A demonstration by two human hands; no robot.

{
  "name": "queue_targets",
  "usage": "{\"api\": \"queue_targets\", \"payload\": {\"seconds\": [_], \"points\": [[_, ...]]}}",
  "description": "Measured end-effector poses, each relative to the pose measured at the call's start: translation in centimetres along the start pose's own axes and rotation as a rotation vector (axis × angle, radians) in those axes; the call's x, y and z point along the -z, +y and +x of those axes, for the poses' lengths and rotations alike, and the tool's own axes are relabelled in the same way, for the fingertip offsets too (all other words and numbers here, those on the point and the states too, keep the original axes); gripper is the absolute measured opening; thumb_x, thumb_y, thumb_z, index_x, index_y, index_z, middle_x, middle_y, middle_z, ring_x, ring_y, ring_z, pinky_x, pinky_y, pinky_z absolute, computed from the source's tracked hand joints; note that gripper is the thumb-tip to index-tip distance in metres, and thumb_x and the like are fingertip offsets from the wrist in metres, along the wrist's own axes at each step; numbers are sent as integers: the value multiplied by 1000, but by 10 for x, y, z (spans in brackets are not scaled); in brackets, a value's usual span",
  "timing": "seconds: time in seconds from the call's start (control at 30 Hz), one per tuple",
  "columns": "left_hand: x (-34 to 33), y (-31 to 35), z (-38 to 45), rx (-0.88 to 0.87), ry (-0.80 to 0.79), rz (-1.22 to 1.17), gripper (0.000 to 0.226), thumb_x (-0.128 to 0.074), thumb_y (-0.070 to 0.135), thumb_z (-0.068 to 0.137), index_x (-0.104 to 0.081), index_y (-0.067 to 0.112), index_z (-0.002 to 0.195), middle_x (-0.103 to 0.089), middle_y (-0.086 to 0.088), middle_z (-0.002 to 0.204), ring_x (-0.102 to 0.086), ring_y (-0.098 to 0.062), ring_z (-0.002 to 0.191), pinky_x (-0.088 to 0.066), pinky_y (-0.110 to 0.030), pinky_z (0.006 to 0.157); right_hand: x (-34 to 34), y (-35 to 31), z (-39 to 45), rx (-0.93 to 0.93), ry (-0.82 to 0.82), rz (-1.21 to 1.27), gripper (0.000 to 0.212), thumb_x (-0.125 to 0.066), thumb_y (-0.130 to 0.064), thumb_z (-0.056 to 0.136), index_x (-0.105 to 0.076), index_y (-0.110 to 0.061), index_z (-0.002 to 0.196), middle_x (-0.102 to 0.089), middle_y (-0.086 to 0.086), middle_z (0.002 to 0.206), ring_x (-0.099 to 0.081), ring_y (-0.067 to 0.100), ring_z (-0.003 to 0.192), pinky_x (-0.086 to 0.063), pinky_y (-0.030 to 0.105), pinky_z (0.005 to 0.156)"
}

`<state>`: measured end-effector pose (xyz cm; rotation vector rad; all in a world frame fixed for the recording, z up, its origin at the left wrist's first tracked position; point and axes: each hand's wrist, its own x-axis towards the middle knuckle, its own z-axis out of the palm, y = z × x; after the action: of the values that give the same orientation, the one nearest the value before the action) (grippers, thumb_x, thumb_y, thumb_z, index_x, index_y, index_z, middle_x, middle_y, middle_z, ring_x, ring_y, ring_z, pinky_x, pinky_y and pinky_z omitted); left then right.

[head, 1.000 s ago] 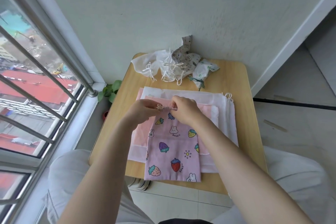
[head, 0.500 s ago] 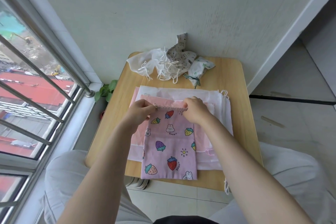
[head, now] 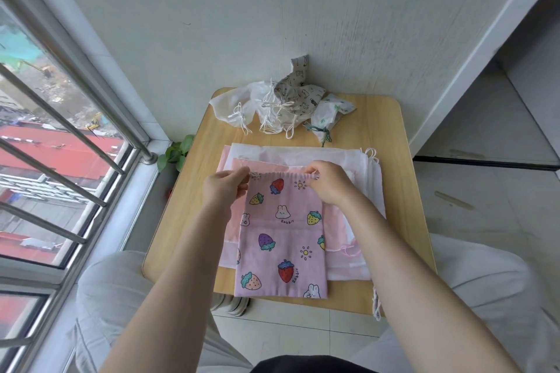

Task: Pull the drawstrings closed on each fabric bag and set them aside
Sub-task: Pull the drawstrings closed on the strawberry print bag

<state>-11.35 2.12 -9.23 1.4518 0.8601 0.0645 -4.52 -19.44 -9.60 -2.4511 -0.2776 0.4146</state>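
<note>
— So, what changed?
— Your hands have spread apart: left hand [head: 225,189] and right hand [head: 328,182] each pinch a top corner of the pink strawberry bag [head: 281,239], its mouth now stretched wide, not bunched as a second ago.
— Where is it?
— On the flat stack, table [head: 391,136] centre. It isn't cinched yet.

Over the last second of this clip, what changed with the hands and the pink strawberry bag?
The left hand and right hand moved apart, from pinching together at the middle of the top of the pink strawberry bag to one at each top corner. Its top edge, which was bunched, now lies spread wide. Both hands kept their grip. The flat stack of bags beneath and the tied bags by the wall stayed put.
</note>
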Motion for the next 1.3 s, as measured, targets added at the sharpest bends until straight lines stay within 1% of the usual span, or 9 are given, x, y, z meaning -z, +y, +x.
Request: {"api": "queue_targets", "payload": {"seconds": [0.17, 0.37, 0.47, 0.6, 0.7, 0.87, 1.03, 1.17, 1.3], "points": [[8, 1, 0, -66, 201, 126, 17, -66, 5, 77, -53, 10, 68, -64, -7, 67, -57, -18, 61, -51, -28, 61, 4, 10, 1, -90, 80, 51, 30, -52, -5, 93, -66, -8, 119, -62, 9, 127, -58, 26, 114, -43, 25, 83], [0, 0, 3, -64, -8, 192, 18, -53, 4, 91, -60, 10, 107, -64, -10, 85, -61, -22, 73, -56, -37, 78, 3, 7, -4, -12, 0, 197, 23, -53, -2, 92, -65, -22, 90, -62, -3, 93, -61, 22, 86, -50, 31, 79], [-6, 0, 4, -48, -73, 214, 20, -49, 16, 98, -66, 9, 103, -67, -8, 89, -63, -22, 80, -53, -36, 79, 3, 9, -5, -7, -27, 278, 39, -47, 6, 85, -62, -28, 76, -65, -1, 82, -67, 24, 77, -57, 40, 79], [-12, 0, 9, 11, -62, 287, 22, -48, 27, 97, -64, 12, 90, -67, -8, 86, -62, -22, 74, -50, -35, 75, 2, 13, -7, -5, -11, 341, 43, -45, 11, 78, -62, -28, 70, -66, 4, 76, -64, 24, 73, -50, 31, 63], [-17, 5, 16, -6, -9, 361, 24, -50, 28, 92, -63, 12, 81, -65, -9, 85, -57, -24, 72, -46, -34, 70, 1, 15, -9, 9, -7, 344, 43, -44, 12, 76, -62, -27, 68, -63, 1, 75, -61, 22, 72, -47, 28, 64], [-29, 17, 22, 123, -55, 463, 37, -50, 45, 92, -64, 11, 95, -66, -9, 93, -64, -28, 84, -55, -40, 82, 2, 17, -11, 40, -30, 346, 45, -43, 15, 74, -61, -26, 67, -60, -5, 73, -53, 12, 67, -44, 25, 65], [-36, 20, 26, 150, -106, 221, 20, -63, 30, 90, -69, 16, 102, -67, -10, 99, -60, -24, 85, -50, -34, 72, 3, 16, -10, 69, -28, 323, 48, -43, 14, 74, -59, -30, 64, -60, -4, 76, -52, 11, 72, -42, 22, 65], [-32, 18, 28, 92, -88, 111, 16, -69, 11, 86, -72, 14, 102, -76, -6, 88, -65, -19, 80, -49, -29, 68, 1, 18, -6, 62, -24, 291, 42, -43, 10, 78, -65, -26, 82, -63, -4, 84, -58, 15, 79, -46, 28, 67], [-24, 13, 26, 61, -37, 6, 27, -78, 3, 78, -70, 9, 102, -73, -13, 94, -69, -21, 82, -55, -27, 68, 3, 25, -6, -42, 69, 322, 26, -49, -3, 92, -60, -21, 106, -65, 5, 96, -67, 23, 79, -57, 37, 74]]}}
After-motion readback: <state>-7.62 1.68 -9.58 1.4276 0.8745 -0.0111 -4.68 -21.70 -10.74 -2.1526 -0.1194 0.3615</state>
